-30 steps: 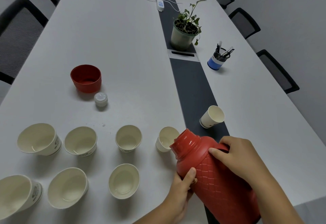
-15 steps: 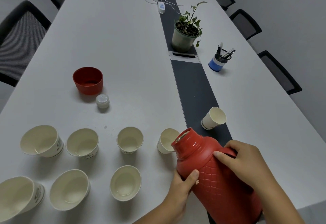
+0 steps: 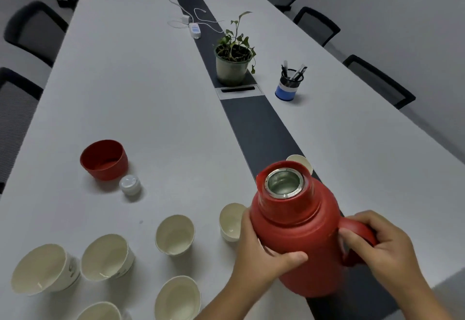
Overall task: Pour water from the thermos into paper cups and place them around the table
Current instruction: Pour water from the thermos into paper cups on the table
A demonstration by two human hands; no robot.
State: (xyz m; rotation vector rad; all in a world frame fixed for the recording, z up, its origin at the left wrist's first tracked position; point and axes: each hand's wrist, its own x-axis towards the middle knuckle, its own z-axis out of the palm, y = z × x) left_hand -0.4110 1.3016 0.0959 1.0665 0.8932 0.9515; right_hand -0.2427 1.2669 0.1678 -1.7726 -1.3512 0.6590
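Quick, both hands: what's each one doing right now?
Left hand: grips the thermos body.
Right hand: grips the thermos handle.

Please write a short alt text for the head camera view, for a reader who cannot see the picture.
Two hands hold an open red thermos upright over a long white table: the left hand grips its body, the right hand its handle. Paper cups stand to its left, with a red lid cup and a white stopper beyond them.

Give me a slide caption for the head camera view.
Both hands hold the open red thermos upright beside paper cups on the table.
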